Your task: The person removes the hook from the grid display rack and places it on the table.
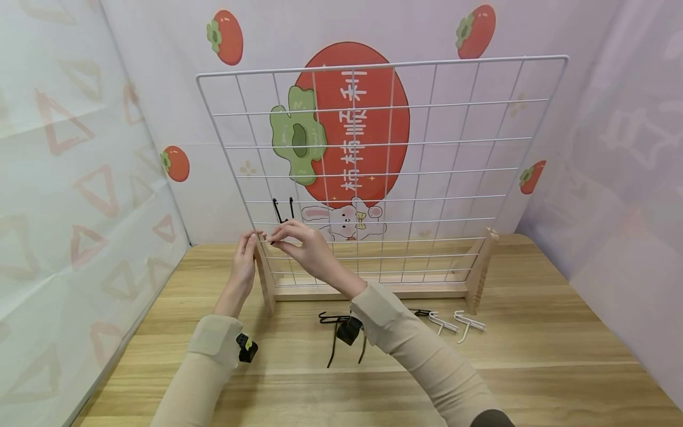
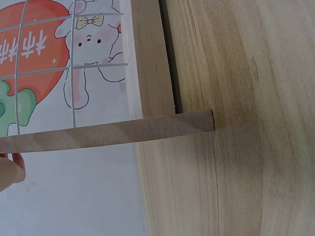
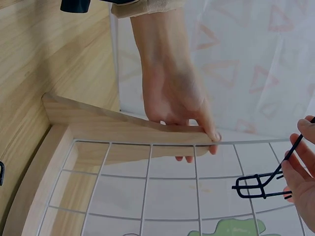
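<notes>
A white wire grid panel [image 1: 381, 63] stands upright in a wooden stand [image 1: 368, 293]. My left hand [image 1: 243, 267] grips the top of the stand's left side post; in the right wrist view its fingers [image 3: 184, 159] wrap behind the wood. With thumb and fingers, my right hand [image 1: 312, 249] pinches the long prong of a black wire hook [image 3: 240, 187]. That hook's two-armed back end overlaps the grid's wires low on the left side. In the left wrist view the post [image 2: 113, 133] covers most of my left hand.
On the table [image 1: 299, 385] in front of the stand lies a black wire hook [image 1: 333, 319], partly behind my right wrist's camera. Farther right are more black hooks [image 1: 421, 312] and white hooks [image 1: 469, 322]. A printed cloth [image 1: 427, 29] hangs behind the grid.
</notes>
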### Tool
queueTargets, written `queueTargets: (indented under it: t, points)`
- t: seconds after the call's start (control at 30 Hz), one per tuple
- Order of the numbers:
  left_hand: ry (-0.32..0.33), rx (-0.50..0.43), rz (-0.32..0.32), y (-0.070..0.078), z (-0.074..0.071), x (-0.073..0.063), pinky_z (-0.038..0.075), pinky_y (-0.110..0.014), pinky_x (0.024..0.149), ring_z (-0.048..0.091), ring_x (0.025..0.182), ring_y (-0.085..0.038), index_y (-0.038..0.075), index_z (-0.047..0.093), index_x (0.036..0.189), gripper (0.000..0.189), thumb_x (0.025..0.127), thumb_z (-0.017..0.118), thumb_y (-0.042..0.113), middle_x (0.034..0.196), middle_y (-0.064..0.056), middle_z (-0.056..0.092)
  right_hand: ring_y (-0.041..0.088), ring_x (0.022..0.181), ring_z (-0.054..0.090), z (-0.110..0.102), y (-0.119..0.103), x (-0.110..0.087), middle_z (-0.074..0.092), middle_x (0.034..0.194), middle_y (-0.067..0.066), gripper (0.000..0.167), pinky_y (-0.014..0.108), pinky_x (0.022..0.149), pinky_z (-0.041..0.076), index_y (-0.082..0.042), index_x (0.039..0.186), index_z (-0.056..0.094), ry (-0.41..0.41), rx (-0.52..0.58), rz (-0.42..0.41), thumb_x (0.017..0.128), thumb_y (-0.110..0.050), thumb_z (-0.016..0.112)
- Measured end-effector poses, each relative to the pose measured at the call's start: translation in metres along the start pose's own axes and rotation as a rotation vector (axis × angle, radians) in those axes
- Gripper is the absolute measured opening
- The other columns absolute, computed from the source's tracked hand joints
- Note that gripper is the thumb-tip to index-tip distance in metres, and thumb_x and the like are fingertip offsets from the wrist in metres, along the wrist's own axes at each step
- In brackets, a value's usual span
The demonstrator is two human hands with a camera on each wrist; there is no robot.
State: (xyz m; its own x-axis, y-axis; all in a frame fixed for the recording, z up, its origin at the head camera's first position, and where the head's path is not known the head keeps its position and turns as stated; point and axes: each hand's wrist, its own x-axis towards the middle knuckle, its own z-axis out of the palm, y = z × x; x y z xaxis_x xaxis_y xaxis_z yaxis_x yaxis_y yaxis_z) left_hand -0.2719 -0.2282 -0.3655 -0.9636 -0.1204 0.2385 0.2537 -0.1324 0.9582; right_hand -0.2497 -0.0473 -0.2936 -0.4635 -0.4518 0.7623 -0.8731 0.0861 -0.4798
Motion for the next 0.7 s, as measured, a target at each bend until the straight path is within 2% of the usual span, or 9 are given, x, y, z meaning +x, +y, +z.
queueTargets:
  t: [0.1,0.2,0.27,0.33,0.4,0.5,0.7]
  points:
    - [0.000,0.013,0.006,0.0047,0.0029,-0.0030,0.025,-0.024,0.089,0.034,0.111,-0.023,0.026,0.044,0.099,0.017,0.098,0.027,0.023,0.109,-0.001,0.043,0.017,0.088,0.058,-0.0007,-0.0005,0.0011,0.062,0.091,0.009,0.007,0.016,0.080,0.042,0.000,0.086,0.065,0.007,-0.005,-0.007,0.079,0.001,0.062]
    - [-0.002,0.021,0.011,0.0083,0.0055,-0.0057,0.024,-0.023,0.089,0.030,0.114,-0.027,0.027,0.044,0.098,0.016,0.098,0.028,0.023,0.112,-0.005,0.041,0.016,0.087,0.058,-0.0013,-0.0002,0.0018,0.062,0.090,0.009,0.007,0.015,0.080,0.042,0.000,0.086,0.065,0.012,0.001,-0.009,0.079,0.002,0.062]
    - [-0.007,0.022,0.009,0.0092,0.0061,-0.0068,0.024,-0.023,0.089,0.030,0.114,-0.026,0.025,0.043,0.100,0.016,0.098,0.028,0.024,0.115,-0.009,0.039,0.016,0.087,0.058,-0.0016,0.0003,0.0020,0.062,0.090,0.009,0.007,0.015,0.080,0.042,0.000,0.085,0.065,0.016,0.004,-0.013,0.079,0.002,0.062]
    - [-0.010,0.023,0.007,0.0093,0.0060,-0.0072,0.024,-0.024,0.089,0.030,0.114,-0.025,0.017,0.042,0.106,0.018,0.098,0.027,0.024,0.117,-0.012,0.037,0.016,0.088,0.058,-0.0020,0.0002,0.0024,0.062,0.091,0.009,0.007,0.015,0.080,0.042,-0.001,0.085,0.065,0.020,0.006,-0.016,0.079,0.002,0.062]
    - [-0.010,0.026,0.004,0.0094,0.0056,-0.0074,0.024,-0.024,0.088,0.030,0.113,-0.023,0.009,0.039,0.111,0.024,0.098,0.027,0.024,0.116,-0.012,0.037,0.016,0.088,0.058,-0.0027,-0.0005,0.0029,0.062,0.091,0.009,0.007,0.016,0.081,0.042,-0.001,0.086,0.065,0.024,0.003,-0.015,0.079,0.001,0.062]
    - [-0.007,0.029,0.000,0.0090,0.0052,-0.0066,0.024,-0.024,0.088,0.030,0.113,-0.023,0.003,0.035,0.115,0.028,0.098,0.027,0.024,0.112,-0.006,0.040,0.018,0.089,0.057,-0.0041,-0.0016,0.0038,0.062,0.092,0.009,0.007,0.017,0.081,0.042,-0.001,0.085,0.065,0.031,-0.001,-0.007,0.079,0.002,0.062]
    - [0.007,0.022,-0.005,0.0012,0.0016,-0.0007,0.024,-0.024,0.089,0.030,0.114,-0.022,0.001,0.033,0.118,0.031,0.098,0.027,0.023,0.108,-0.002,0.043,0.018,0.091,0.056,-0.0068,-0.0023,0.0041,0.062,0.092,0.010,0.007,0.017,0.082,0.041,0.000,0.085,0.065,0.037,-0.004,-0.006,0.079,0.001,0.062]
